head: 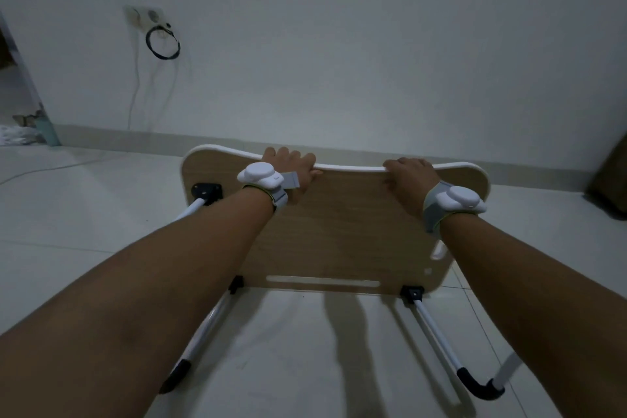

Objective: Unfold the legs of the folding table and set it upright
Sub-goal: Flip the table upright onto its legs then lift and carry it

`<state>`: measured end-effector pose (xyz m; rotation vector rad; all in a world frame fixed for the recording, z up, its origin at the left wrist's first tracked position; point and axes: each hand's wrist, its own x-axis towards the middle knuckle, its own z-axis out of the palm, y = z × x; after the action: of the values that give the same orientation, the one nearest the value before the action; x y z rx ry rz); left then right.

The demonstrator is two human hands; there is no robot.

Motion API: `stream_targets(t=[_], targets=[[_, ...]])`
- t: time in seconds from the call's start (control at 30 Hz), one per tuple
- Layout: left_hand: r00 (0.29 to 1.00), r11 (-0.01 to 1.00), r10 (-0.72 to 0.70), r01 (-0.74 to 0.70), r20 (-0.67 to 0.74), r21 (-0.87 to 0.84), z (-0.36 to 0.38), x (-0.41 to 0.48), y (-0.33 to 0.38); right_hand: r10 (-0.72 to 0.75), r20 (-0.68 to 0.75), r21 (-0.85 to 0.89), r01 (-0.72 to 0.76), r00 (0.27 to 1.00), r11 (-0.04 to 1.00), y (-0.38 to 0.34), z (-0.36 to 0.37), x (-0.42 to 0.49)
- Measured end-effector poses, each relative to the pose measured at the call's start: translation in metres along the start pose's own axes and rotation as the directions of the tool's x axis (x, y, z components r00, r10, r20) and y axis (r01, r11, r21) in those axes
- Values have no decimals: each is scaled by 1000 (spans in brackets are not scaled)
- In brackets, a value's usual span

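A small folding table point(339, 234) with a light wood board and white rim stands on its edge on the floor, its underside facing me. Its white tube legs stick out toward me, the left leg point(207, 326) and the right leg point(441, 339), each with black padded ends and black hinge brackets. My left hand point(295, 170) grips the top rim left of centre. Further right on the same rim, my right hand point(407, 180) holds on too. Both wrists carry white devices on grey straps.
The pale tiled floor point(84, 231) spreads around the table. A white wall point(339, 44) rises just behind it, with a socket and coiled black cable point(163, 42) at upper left and a white cord trailing to the floor. A dark object point(610, 180) sits at the right edge.
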<state>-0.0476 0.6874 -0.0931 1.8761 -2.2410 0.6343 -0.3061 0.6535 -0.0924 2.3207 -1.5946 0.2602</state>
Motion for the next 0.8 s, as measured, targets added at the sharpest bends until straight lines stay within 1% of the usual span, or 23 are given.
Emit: stream_targets(t=[0.07, 0.13, 0.2, 0.33, 0.4, 0.47, 0.57, 0.67, 0.73, 0.8], targets=[[998, 999, 12, -10, 68, -41, -9, -4, 1, 21, 11, -1, -21, 1000, 1000, -2, -6, -1], [983, 989, 54, -29, 177, -142, -17, -8, 3, 45, 66, -17, -44, 997, 999, -5, -14, -3], [958, 979, 74, -17, 277, -201, -26, -8, 5, 67, 118, -21, -65, 991, 998, -7, -23, -3], [934, 983, 116, -60, 339, -173, -51, -10, 11, 87, 192, -10, -87, 977, 996, -7, -38, -10], [901, 983, 145, -82, 410, -166, -62, -8, 17, 87, 254, -39, -80, 963, 996, -8, -48, -16], [867, 986, 139, -77, 478, -148, -71, -7, 21, 77, 289, -71, -59, 954, 996, -9, -55, -20], [848, 990, 123, -68, 515, -124, -86, -10, 25, 50, 350, -100, -16, 935, 995, -15, -66, -24], [840, 992, 118, -72, 529, -108, -94, -17, 31, 54, 435, -90, -16, 899, 996, -16, -68, -25], [835, 993, 116, -83, 538, -86, -96, -23, 34, 72, 463, -96, -31, 883, 995, -19, -70, -28], [836, 993, 122, -102, 535, -66, -94, -26, 34, 74, 491, -125, -14, 868, 992, -21, -71, -29]])
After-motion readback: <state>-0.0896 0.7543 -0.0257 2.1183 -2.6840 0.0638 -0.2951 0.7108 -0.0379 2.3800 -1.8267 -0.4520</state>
